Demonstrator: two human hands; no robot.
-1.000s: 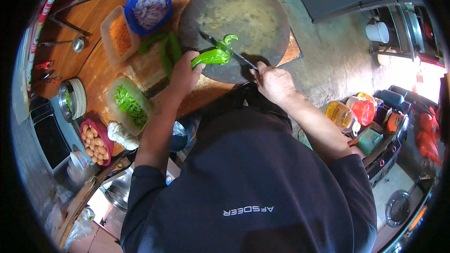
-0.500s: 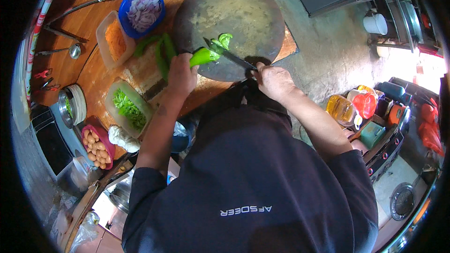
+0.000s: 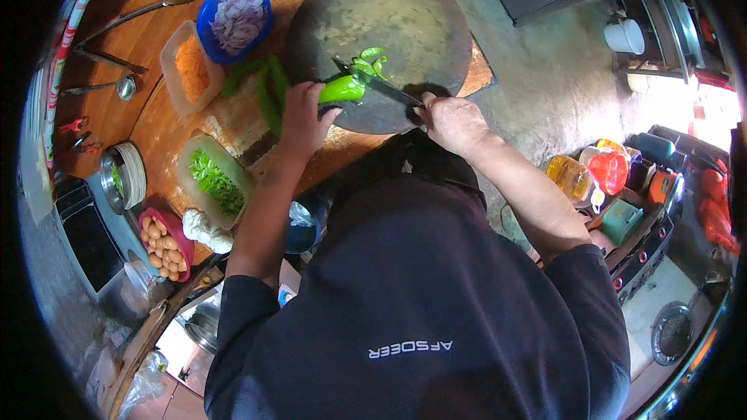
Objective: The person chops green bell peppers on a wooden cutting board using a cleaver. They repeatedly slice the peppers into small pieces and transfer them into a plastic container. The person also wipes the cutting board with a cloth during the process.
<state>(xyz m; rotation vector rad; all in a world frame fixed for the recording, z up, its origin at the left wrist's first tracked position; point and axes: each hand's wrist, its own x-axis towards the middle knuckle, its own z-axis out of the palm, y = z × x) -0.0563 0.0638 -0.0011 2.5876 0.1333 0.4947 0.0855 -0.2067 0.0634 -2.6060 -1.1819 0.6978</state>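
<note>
My left hand [image 3: 306,118] is closed on a green pepper [image 3: 342,89], pressing it onto the near side of a round, dark chopping block [image 3: 405,15]. In my right hand [image 3: 454,123] is the handle of a kitchen knife [image 3: 389,90]. Its blade points to the left and lies against the pepper's cut end. Thin pepper slices [image 3: 370,61] rest on the block just beyond the blade. More long green peppers [image 3: 272,85] lie on the wooden table, left of the block and beside my left hand.
Left of the block stand a blue bowl of sliced onion [image 3: 268,19], a container of orange shreds [image 3: 194,66] and one of chopped greens [image 3: 204,175]. Farther left are a ladle [image 3: 126,87], stacked plates [image 3: 132,175] and a basket of eggs [image 3: 187,245]. Oil jugs [image 3: 569,179] stand at right.
The pepper slices have shifted and spread on the block beyond the blade. My left thumb has moved away from the pepper a little, and the knife stays at the cut end.
</note>
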